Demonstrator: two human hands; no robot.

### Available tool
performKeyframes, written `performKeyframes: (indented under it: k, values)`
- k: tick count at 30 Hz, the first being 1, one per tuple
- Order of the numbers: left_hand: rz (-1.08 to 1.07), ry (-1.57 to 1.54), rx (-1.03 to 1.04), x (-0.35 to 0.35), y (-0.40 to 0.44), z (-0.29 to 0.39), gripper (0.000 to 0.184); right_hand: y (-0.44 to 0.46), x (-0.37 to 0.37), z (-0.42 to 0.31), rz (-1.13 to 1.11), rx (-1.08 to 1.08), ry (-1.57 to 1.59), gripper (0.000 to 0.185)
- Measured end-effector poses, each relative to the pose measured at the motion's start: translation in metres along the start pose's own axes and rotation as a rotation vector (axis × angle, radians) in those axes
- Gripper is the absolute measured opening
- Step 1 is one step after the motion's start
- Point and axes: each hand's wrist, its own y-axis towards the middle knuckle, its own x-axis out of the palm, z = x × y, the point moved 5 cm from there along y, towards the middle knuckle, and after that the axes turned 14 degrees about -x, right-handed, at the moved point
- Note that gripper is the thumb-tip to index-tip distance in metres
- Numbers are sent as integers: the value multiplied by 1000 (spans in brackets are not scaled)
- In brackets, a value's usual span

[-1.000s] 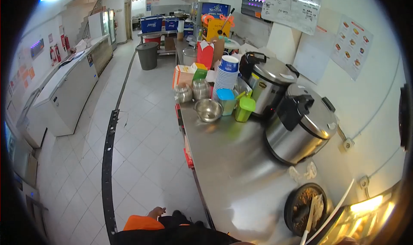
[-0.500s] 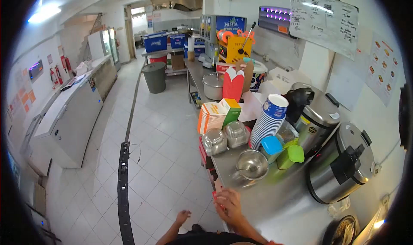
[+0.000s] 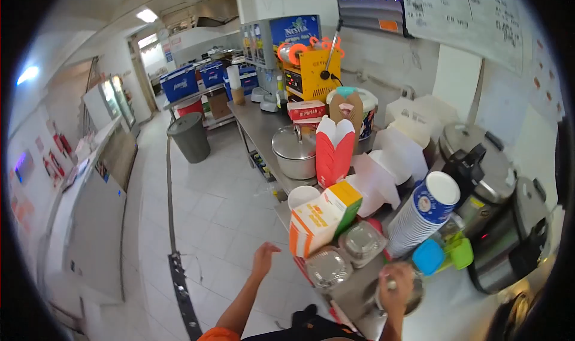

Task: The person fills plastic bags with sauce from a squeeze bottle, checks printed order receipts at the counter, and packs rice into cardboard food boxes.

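My left hand [image 3: 264,260] is over the floor beside the counter, its fingers apart and nothing in them. My right hand [image 3: 396,282] is at the metal bowl [image 3: 414,298], its fingers curled over the near side; a small pale round thing shows by them, too blurred to name. Left of the bowl sit two clear plastic containers [image 3: 328,267]. A blue-lidded tub [image 3: 428,256] and a green-lidded tub [image 3: 459,253] stand to its right. Behind them rises a tall stack of paper cups [image 3: 423,214]. An orange and white carton [image 3: 318,220] is behind the clear containers.
Two large cookers [image 3: 479,170] line the wall at the right. Further back are a lidded pot [image 3: 294,152], red paper boxes [image 3: 334,151] and a yellow machine [image 3: 314,74]. A grey bin [image 3: 189,137] stands on the floor; a white chest freezer [image 3: 96,221] is at the left.
The view has moved closer to the cups and bowl. My right hand, lately at the counter's edge, is now at the bowl. My left hand has come further forward.
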Motion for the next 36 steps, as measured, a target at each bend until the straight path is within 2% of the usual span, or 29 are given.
performKeyframes:
  k: [3, 5, 6, 8, 9, 11, 14, 16, 17, 20, 23, 26, 27, 29, 31, 34, 36]
  values:
    - [-250, 72, 6, 27, 61, 60, 19, 58, 22, 3, 79, -37, -104, 9]
    - [-349, 123, 44, 45, 104, 120, 18, 89, 33, 4, 100, -43, -14, 12]
    - [-316, 212, 159, 55, 136, 146, 20, 107, 40, 7, 107, -56, 31, 14]
    - [-246, 347, 520, 79, 182, 231, 21, 144, 61, 19, 94, -72, 97, 15]
    - [-305, 262, 683, 99, 208, 266, 19, 165, 76, 29, 37, -62, 89, 15]
    - [-318, 265, 796, 147, 269, 318, 20, 207, 108, 58, -56, -1, 85, 17]
    - [-293, 515, 838, 228, 348, 340, 32, 257, 167, 132, -109, 123, 105, 26]
    - [-327, 757, 830, 267, 379, 342, 37, 272, 215, 202, -134, 350, 135, 34]
    - [-298, 789, 1031, 292, 405, 324, 51, 274, 239, 241, -114, 392, 158, 38]
    - [-340, 1004, 1056, 348, 456, 296, 47, 283, 288, 308, -79, 597, 102, 48]
    - [-581, 984, 854, 365, 463, 287, 46, 281, 326, 354, -79, 458, 277, 57]
    - [-788, 976, 593, 362, 467, 262, 45, 275, 335, 368, -26, 382, 367, 57]
    - [-804, 1020, 516, 352, 465, 266, 41, 285, 327, 350, -122, 338, 224, 62]
    - [-851, 1098, 369, 329, 450, 282, 39, 289, 325, 347, -138, 284, 98, 65]
    - [-848, 1147, 450, 345, 466, 268, 38, 289, 323, 343, -158, 283, 19, 70]
    - [-857, 1110, 527, 361, 475, 257, 35, 294, 326, 325, -72, 414, 140, 68]
    - [-847, 1105, 568, 359, 474, 261, 34, 289, 330, 334, -95, 431, 136, 70]
